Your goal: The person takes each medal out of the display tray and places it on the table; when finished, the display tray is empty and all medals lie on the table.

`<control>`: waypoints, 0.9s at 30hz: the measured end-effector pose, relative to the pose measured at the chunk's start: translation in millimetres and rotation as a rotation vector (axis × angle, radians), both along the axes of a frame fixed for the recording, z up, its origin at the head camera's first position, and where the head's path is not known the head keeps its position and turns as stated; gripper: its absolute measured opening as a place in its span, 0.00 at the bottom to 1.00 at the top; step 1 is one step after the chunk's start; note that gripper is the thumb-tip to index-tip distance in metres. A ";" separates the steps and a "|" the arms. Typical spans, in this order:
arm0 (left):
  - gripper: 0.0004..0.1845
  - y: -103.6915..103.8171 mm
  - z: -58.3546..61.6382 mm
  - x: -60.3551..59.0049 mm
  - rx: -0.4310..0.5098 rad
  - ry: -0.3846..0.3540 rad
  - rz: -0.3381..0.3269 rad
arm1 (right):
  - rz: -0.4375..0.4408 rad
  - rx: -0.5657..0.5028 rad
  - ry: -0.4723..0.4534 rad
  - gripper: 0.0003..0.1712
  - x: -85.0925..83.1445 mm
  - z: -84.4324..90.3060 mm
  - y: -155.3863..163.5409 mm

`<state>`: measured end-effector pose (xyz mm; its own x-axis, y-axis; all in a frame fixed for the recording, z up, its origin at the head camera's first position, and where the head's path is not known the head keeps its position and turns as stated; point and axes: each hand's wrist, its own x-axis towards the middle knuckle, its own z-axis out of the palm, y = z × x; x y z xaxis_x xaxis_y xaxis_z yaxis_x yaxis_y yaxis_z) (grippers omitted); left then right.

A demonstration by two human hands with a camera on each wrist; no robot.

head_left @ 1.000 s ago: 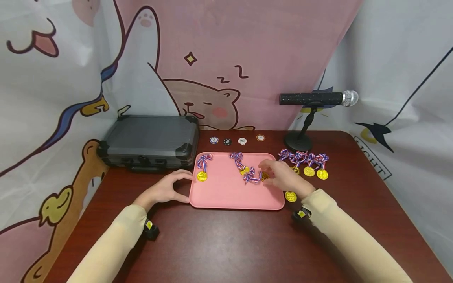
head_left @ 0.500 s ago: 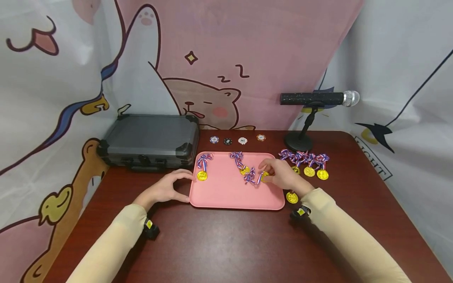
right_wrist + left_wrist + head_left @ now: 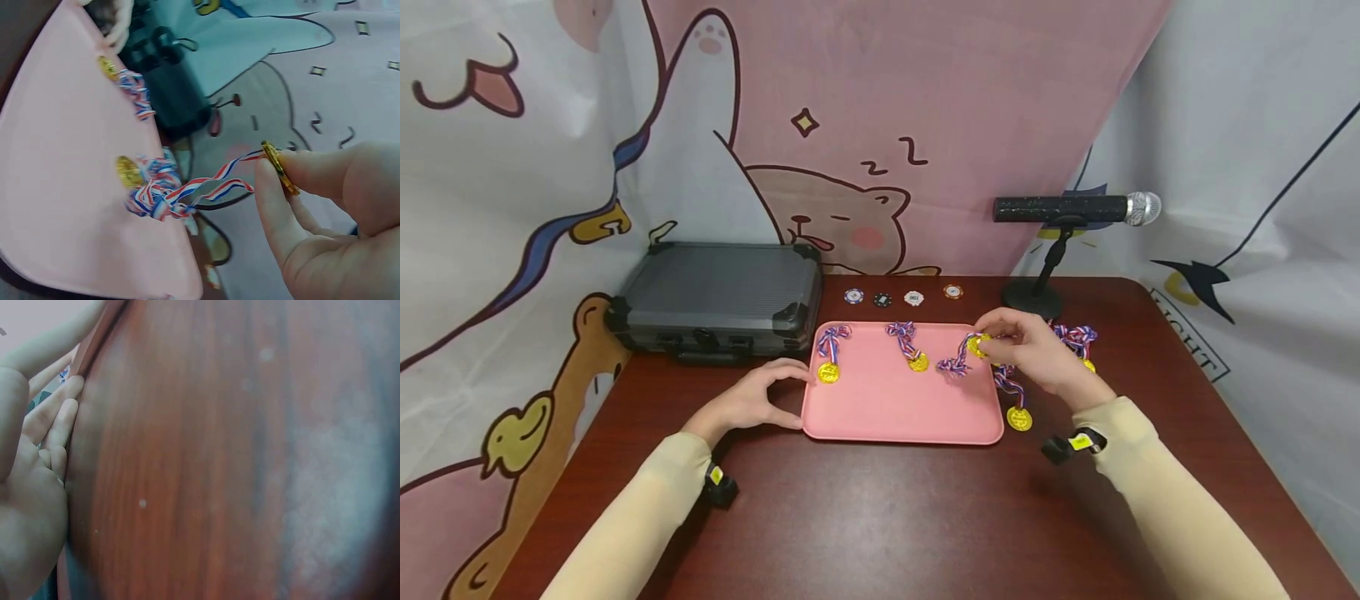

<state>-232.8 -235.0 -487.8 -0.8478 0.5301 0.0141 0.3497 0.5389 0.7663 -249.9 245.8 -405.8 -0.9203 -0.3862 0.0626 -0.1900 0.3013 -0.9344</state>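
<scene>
My right hand (image 3: 1037, 354) pinches a gold medal (image 3: 977, 344) between thumb and fingers above the right edge of the pink tray (image 3: 887, 415). From the medal trails a knotted red, white and blue ribbon (image 3: 156, 201), seen in the right wrist view. Against the tray's left edge rests my left hand (image 3: 747, 400), thumb and fingers spread apart, with nothing pinched. Two more ribboned medals lie on the tray, one at the left (image 3: 828, 372) and one at the back middle (image 3: 917, 362). Just right of the tray, another medal (image 3: 1019, 418) lies on the table.
Further ribboned medals (image 3: 1078, 335) lie behind my right hand, partly hidden by it. A microphone on a black stand (image 3: 1054, 250) is at the back right. Several poker chips (image 3: 913, 298) line the back, beside a dark grey case (image 3: 722, 292) at left.
My right hand has lifted the medal from the tray's right part and carried it up and right, its ribbon trailing. My left hand stays at the tray's left edge.
</scene>
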 end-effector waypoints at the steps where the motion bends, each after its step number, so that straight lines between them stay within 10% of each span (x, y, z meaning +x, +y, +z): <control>1: 0.37 -0.1 -0.1 0.0 0.001 -0.002 0.000 | -0.011 -0.017 0.007 0.17 2.1 3.7 3.5; 15: 0.38 1.7 0.7 0.4 -0.006 -0.004 0.001 | -0.155 -0.270 0.033 0.16 28.9 34.4 68.7; 27: 0.37 2.0 3.1 1.1 -0.004 -0.003 -0.004 | -0.287 0.012 0.001 0.26 48.5 5.6 113.1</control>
<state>-231.7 -233.0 -484.7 -0.8457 0.5336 0.0094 0.3495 0.5404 0.7654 -201.4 359.0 -400.2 -0.9920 -0.1105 0.0609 -0.0965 0.3538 -0.9303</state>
